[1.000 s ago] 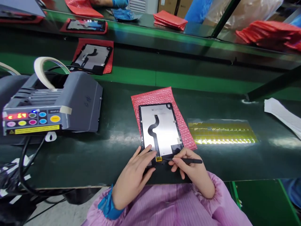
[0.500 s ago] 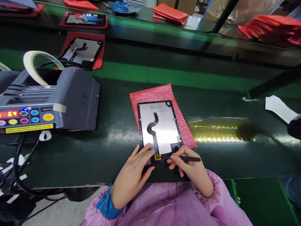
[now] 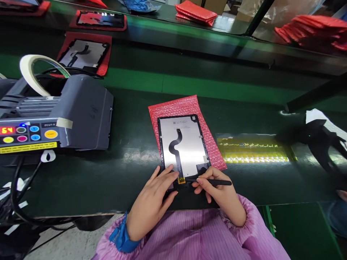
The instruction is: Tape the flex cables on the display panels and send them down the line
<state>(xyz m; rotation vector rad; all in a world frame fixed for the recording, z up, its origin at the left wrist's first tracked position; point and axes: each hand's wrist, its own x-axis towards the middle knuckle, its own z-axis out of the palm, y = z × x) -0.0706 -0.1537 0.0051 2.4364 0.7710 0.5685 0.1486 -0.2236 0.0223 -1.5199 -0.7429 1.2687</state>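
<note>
The screen panel [image 3: 191,148] lies by the middle of the table's [image 3: 132,122] front edge, partly on a red bubble bag [image 3: 173,105]. Your left hand [image 3: 150,202] is spread out, fingers resting on its near left corner. Your right hand [image 3: 218,186] pinches black tweezers [image 3: 223,182], tip beside the yellow tape [image 3: 181,180] on the ribbon cable [image 3: 175,146]. You seem to be working that tape, which calls for a still panel and small, soft moves. There's room leftward before the tape machine [image 3: 86,112]; on your right, a yellow sheet [image 3: 255,151] sits near the bag.

Shows red pouches [image 3: 195,11] stacked on the raised shelf [image 3: 230,26], a blue packet [image 3: 141,5] left of them, and a grey machine [image 3: 86,112] with lit display [image 3: 7,130].
</note>
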